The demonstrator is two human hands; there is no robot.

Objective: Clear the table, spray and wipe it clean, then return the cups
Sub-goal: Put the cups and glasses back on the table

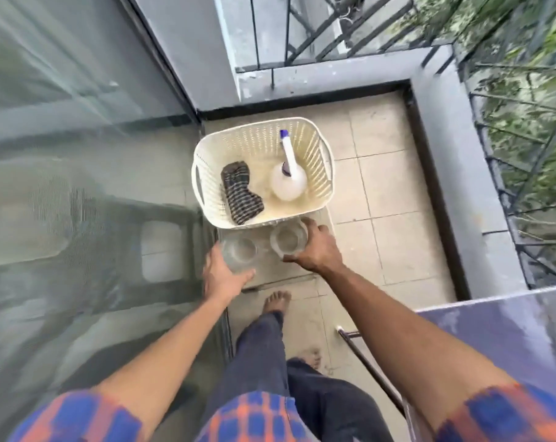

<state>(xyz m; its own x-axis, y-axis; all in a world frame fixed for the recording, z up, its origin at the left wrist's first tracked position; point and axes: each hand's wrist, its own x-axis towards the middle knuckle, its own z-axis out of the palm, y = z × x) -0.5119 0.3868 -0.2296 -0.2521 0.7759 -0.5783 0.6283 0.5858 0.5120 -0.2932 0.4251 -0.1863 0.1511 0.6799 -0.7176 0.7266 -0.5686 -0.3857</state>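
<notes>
Both hands are down at two clear cups on a low pale surface just in front of the basket [203, 167], on the tiled balcony floor. Whether the cups are being set down while the table is cleared or lifted to go back, I cannot tell from this view; the table's corner [506, 333] shows at lower right, wet-looking and bare where visible.

The left hand [220, 275] reaches down with its fingers curled round the near side of the left cup [240, 253], thumb spread toward the front. The right hand [318, 247] wraps the right cup [287, 239] from its right side, fingers over the rim's far edge — a closed grasp on both, arms nearly straight.

The spray bottle [286, 180] stands in the basket beside a striped cloth [240, 196]. If clearing, the next move needs both hands freed, then one into the basket for the bottle — the cups are close to its wall.
</notes>
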